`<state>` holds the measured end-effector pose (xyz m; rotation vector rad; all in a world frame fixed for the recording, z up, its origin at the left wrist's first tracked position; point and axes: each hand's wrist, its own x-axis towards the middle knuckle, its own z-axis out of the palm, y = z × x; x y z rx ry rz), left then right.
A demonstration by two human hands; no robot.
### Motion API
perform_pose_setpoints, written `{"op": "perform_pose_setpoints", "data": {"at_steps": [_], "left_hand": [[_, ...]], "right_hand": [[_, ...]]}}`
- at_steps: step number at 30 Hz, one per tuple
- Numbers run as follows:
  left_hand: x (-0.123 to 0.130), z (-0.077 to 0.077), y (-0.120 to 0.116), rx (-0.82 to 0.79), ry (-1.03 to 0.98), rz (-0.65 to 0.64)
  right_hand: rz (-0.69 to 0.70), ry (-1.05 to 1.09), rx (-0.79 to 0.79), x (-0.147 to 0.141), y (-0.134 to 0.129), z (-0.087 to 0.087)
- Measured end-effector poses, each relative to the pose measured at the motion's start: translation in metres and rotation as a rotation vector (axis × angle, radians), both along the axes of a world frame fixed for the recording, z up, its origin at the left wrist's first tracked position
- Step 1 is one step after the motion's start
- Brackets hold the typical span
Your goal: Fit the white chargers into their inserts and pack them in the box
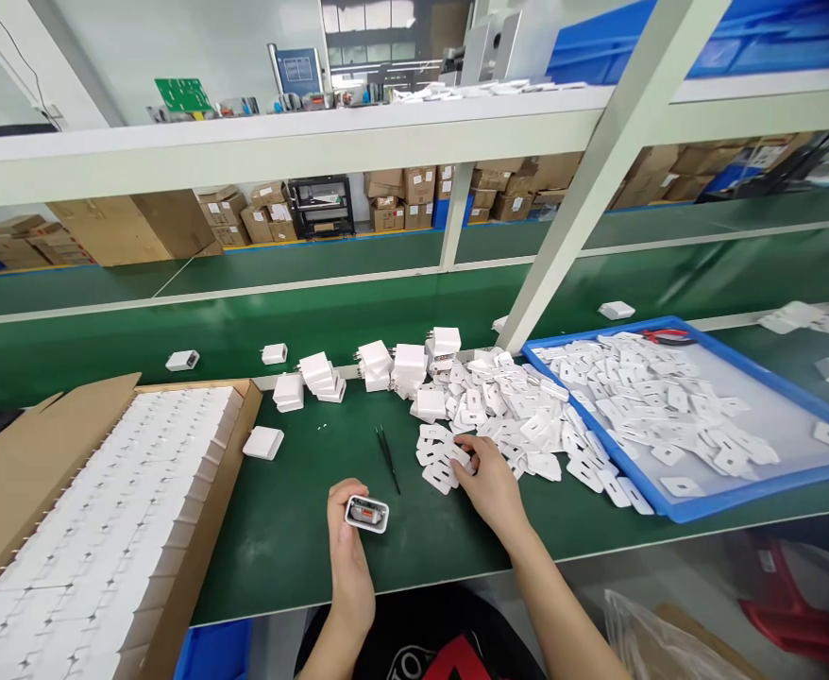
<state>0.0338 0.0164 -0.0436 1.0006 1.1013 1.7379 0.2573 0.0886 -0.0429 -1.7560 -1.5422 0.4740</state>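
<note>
My left hand (pixel 349 552) is closed around a white charger housing (pixel 367 514), held above the green bench. Its open end faces me, and electronic parts show inside. My right hand (pixel 489 486) pinches a flat white cover plate (pixel 461 459) at the near left edge of a spread of such plates; its fingertips partly hide that plate. Many more slotted white cover plates (pixel 520 406) lie heaped beyond the hand. Black tweezers (pixel 387 459) rest on the bench between the two hands.
A cardboard box (pixel 245 416) holding rows of white chargers stands at left. Stacked white chargers (pixel 409 366) line the bench's back. A blue-rimmed tray (pixel 676 510) with cover plates and red-handled pliers (pixel 669 336) is at right. A slanted post (pixel 577 208) rises behind.
</note>
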Motion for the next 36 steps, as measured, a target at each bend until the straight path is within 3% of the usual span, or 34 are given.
{"op": "perform_pose_setpoints", "data": {"at_steps": [7,11,16,20,26,36], "left_hand": [[0.004,0.003,0.000,-0.002,-0.031,-0.033],[0.006,0.002,0.003,-0.074,0.004,-0.056],[0.015,-0.001,0.008,-0.160,0.090,-0.140],[0.023,0.003,0.010,-0.142,0.067,-0.147],[0.021,0.007,0.011,-0.148,0.115,-0.113],[0.015,0.008,0.015,-0.083,0.180,-0.067]], "right_hand": [[0.046,0.134,0.042,0.008,0.006,0.003],[0.105,0.241,0.090,-0.008,-0.004,0.012],[0.311,0.391,0.410,-0.052,-0.037,0.035],[0.455,0.241,0.605,-0.074,-0.052,0.046],[0.581,0.153,0.657,-0.076,-0.053,0.049],[0.593,0.055,0.692,-0.076,-0.050,0.038]]}}
